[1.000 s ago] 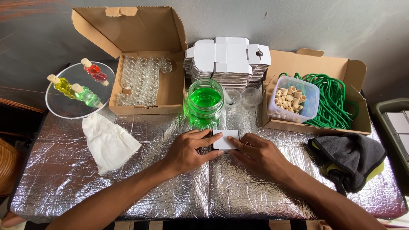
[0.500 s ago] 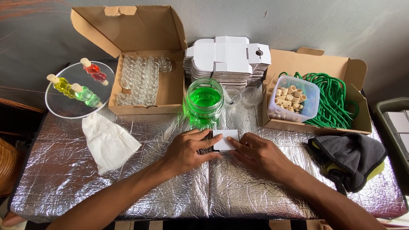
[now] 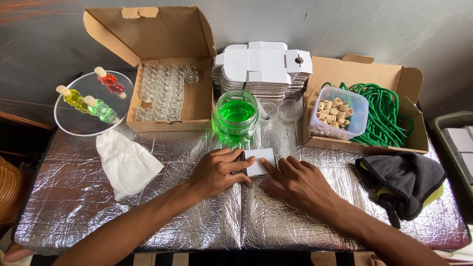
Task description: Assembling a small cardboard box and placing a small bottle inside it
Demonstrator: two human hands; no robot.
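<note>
Card (image 3: pixel 261 161), white and flat just before the green jar (image 3: pixel 237 117), lies between both hands, left fingers (image 3: pixel 235 162) pressing its left edge, right fingertips (image 3: pixel 274 168) spread at its right.

We are looking at a small home craft and packing station: a bench (image 3: pixel 148 216) wrapped in silver foil sheet against a plain grey wall. On it we see a cardboard box of little glass bottles (image 3: pixel 165 91), a stack of flat white cartons (image 3: pixel 263 66), a tub of corks (image 3: pixel 337 113), green cord (image 3: pixel 387 116) and a jar of green liquid (image 3: pixel 236 113).
</note>
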